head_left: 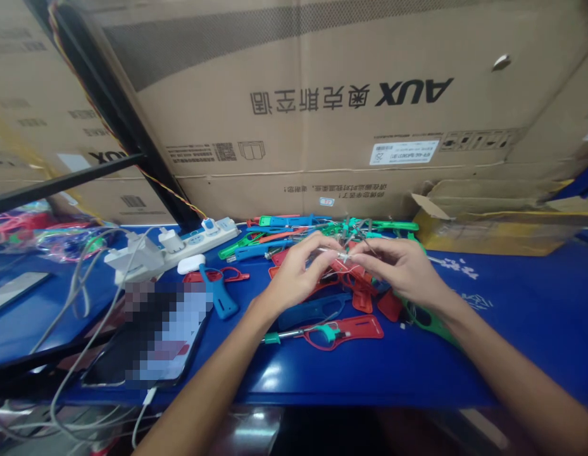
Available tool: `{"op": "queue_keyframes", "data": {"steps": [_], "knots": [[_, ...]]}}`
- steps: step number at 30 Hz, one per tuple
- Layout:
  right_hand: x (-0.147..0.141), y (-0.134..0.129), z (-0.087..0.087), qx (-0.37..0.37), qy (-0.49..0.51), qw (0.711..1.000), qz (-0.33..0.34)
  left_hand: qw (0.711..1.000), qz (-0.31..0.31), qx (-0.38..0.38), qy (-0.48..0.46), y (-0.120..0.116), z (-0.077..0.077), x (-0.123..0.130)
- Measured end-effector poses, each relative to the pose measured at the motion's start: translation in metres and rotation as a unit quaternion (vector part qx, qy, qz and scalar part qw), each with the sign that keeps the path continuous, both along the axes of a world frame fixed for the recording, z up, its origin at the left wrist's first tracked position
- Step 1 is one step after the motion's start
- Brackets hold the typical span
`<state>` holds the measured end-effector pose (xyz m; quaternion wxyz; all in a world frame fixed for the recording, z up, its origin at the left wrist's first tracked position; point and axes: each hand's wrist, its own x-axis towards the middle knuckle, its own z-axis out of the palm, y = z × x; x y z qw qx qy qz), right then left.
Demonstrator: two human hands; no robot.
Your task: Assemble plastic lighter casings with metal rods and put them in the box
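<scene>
My left hand [306, 269] and my right hand [400, 263] meet above a heap of lighter parts. Both pinch a small, thin metal piece with a fine wire [342, 256] between thumbs and fingertips; its exact kind is too small to make out. Below my hands lie red, blue and green plastic lighter shells [317, 310]. Nearest the front, a red lighter shell [364, 328] lies flat, with a teal trigger [329, 332] and a metal tube [290, 334] on it. A blue lighter handle [221, 292] rests left of my left hand.
A white power strip [199, 244] with plugs and a pixelated tablet [156, 335] with a cable are on the left. An open cardboard box [493, 225] stands at the back right. Small white pieces [457, 266] lie right of my hands. Large cartons [322, 57] back the blue table [535, 329].
</scene>
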<state>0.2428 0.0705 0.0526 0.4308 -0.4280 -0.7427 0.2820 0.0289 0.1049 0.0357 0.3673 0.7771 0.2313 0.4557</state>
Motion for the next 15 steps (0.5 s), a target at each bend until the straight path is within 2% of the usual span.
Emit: {"op": "queue_keyframes", "data": {"steps": [3,6,11,15], "knots": [[0.003,0.002,0.0,-0.016,0.075,0.997,-0.008,1.0,-0.007,-0.019,-0.02,-0.001,0.0,0.001],[0.008,0.004,-0.001,-0.024,0.14,0.99,-0.023,0.997,-0.006,-0.075,-0.036,-0.001,-0.004,0.003],[0.006,0.008,-0.006,-0.015,0.129,0.991,-0.009,0.976,-0.075,-0.173,-0.104,-0.001,-0.012,0.012],[-0.009,0.01,-0.014,0.041,0.106,0.993,0.042,0.966,-0.127,-0.211,-0.079,-0.007,-0.015,0.02]]}}
